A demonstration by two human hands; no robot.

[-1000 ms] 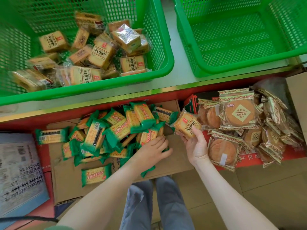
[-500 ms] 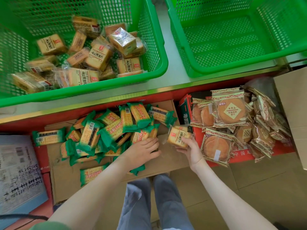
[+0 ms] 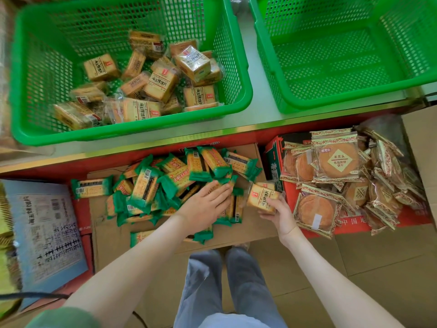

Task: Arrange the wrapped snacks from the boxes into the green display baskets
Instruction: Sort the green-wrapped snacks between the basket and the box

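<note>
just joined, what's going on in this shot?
A person is sorting wrapped snacks into green baskets. The right hand grips a tan snack pack just above the cardboard box. The left hand rests with flat fingers on the pile of green-wrapped crackers. The left basket holds a heap of matching tan packs; the right basket shows no snacks. Round cakes sit in a red box to the right.
</note>
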